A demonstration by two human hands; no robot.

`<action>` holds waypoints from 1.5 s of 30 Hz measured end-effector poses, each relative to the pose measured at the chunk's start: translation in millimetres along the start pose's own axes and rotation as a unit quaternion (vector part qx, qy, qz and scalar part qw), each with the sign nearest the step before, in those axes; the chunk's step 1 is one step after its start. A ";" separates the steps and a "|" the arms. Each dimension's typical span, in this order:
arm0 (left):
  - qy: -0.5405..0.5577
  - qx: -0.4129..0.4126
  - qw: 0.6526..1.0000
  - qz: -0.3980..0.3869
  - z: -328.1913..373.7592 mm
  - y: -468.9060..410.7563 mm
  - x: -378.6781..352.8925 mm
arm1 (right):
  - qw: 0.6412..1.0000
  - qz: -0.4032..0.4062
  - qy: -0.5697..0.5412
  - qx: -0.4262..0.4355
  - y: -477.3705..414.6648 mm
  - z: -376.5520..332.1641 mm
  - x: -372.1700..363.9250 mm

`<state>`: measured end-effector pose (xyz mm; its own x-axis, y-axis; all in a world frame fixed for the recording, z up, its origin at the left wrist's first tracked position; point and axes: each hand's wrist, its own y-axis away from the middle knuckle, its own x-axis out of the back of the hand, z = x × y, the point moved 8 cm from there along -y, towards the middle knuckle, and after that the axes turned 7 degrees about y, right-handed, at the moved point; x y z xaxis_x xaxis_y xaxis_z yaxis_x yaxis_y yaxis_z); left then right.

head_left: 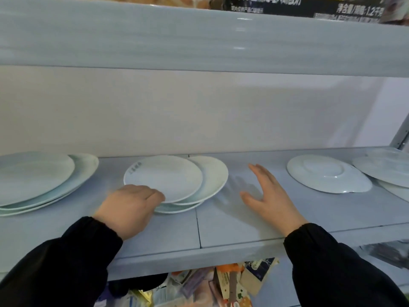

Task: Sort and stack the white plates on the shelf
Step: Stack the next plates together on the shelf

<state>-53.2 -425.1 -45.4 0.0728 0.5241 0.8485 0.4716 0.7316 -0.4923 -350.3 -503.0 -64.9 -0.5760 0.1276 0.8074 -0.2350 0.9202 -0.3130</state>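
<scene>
Shelf (243, 222), grey metal, carries four groups of white plates.

- Far left: left stack (37, 176), large plates, loosely offset, partly out of view.
- Left of centre: middle stack of three. The top plate (168, 176) has faint lettering on its far-left rim. The second plate (212, 176) is slid out to the right from under it. The bottom plate (177, 209) shows only a near sliver.
- Right: overturned plate (325, 173), foot ring up, lying alone on the shelf.
- Far right: right pile (385, 169), overlapping plates cut off by the edge of view, just beside the overturned plate.

Left hand (130, 207): fingers curled onto the near-left rim of the top plate, gripping it. Fingertips are hidden at the rim, so can't tell whether the grip takes in the plates below.

Right hand (272, 198): fingers straight and spread, palm facing left, holding nothing. It sits over bare shelf between the middle stack and the overturned plate, touching neither. Blurred shadow on the shelf to its left.

Both arms in black sleeves (55, 269).

Upper shelf (199, 41) overhead, with a dark printed box (309, 5) on it. Colourful packets (210, 284) show below the shelf's front edge.
</scene>
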 end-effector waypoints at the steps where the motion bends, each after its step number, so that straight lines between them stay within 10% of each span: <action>1: 0.014 0.001 1.000 0.000 0.7 0.1 0.8 | 1.000 -0.002 0.006 0.000 -0.1 -1.5 -0.1; 20: 0.093 0.081 0.992 -0.009 13.5 -17.6 11.8 | 1.000 -0.001 0.010 0.011 7.4 -7.7 1.0; 45: 0.159 -0.029 0.987 0.012 218.0 -170.9 -43.4 | 0.995 0.014 0.077 -0.062 40.6 162.6 120.9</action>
<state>-328.5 -477.8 -40.3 0.3520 0.3714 0.8592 0.5156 0.6891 -0.5091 -556.8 -510.4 -61.3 -0.4512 0.2007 0.8696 -0.1168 0.9527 -0.2805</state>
